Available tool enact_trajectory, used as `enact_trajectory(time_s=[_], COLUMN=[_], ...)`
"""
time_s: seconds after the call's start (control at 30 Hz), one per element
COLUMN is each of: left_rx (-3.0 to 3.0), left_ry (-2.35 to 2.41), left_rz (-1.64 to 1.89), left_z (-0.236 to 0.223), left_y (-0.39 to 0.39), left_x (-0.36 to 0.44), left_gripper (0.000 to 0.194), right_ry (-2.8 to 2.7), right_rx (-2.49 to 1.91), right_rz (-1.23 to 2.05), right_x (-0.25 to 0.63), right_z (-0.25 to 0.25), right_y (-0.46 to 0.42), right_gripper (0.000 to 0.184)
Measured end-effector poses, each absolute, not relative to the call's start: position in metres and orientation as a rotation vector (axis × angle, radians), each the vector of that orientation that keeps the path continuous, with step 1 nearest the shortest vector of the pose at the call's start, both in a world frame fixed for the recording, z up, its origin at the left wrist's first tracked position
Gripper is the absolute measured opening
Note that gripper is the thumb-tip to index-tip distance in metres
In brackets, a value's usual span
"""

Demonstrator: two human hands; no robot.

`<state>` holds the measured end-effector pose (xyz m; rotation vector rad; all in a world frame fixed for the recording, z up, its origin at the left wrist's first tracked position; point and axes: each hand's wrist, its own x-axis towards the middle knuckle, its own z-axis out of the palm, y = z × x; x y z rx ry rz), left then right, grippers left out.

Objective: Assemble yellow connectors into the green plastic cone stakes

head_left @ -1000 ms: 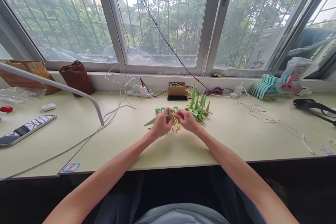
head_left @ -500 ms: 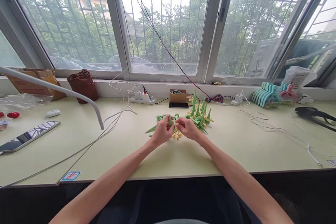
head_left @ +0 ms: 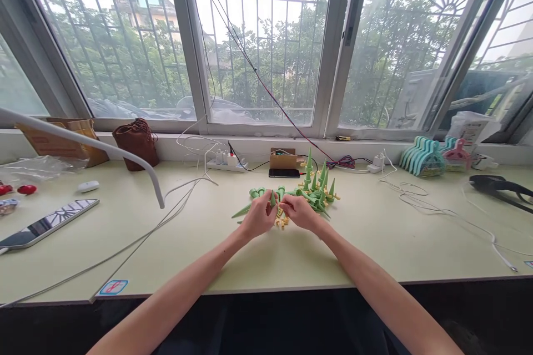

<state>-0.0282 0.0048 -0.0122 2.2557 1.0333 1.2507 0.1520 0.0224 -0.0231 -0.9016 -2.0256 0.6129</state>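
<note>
Over the middle of the table, my left hand [head_left: 260, 216] is closed around a green plastic watering spike [head_left: 273, 198], its pointed end up. My right hand [head_left: 298, 211] is closed in a pinch right beside it; what its fingertips hold is too small and covered to make out. Small yellow valves [head_left: 282, 223] lie in a heap under and between the hands. Loose green spikes [head_left: 241, 211] lie to the left and behind my left hand. Past my right hand, several spikes with yellow valves [head_left: 308, 169] stand upright beside a pile of lying green ones [head_left: 318, 199].
A black phone [head_left: 283, 173] rests against a small cardboard box [head_left: 283, 158] at the back. A power strip [head_left: 227, 162], white cables [head_left: 416, 199] and a brown pouch [head_left: 135, 144] are around. Another phone [head_left: 50, 224] lies left; teal hangers [head_left: 422, 156] stand right.
The camera has tipped up slightly, so the table sits lower in view. Both hands keep nearly the same pose, close together, with the green spike still in the left.
</note>
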Motion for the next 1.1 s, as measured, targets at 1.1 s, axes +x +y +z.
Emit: enact_trajectory(time_s=[1.1], left_rx=[2.563], left_ry=[0.874], left_rz=[1.318], left_z=[-0.0146], left_y=[0.0078], left_x=[-0.0278], left_gripper=[0.013], right_ry=[-1.739], right_rx=[-0.952], right_rz=[1.219], right_x=[0.1451], right_z=[-0.0238], right_y=[0.0217], right_gripper=[0.04])
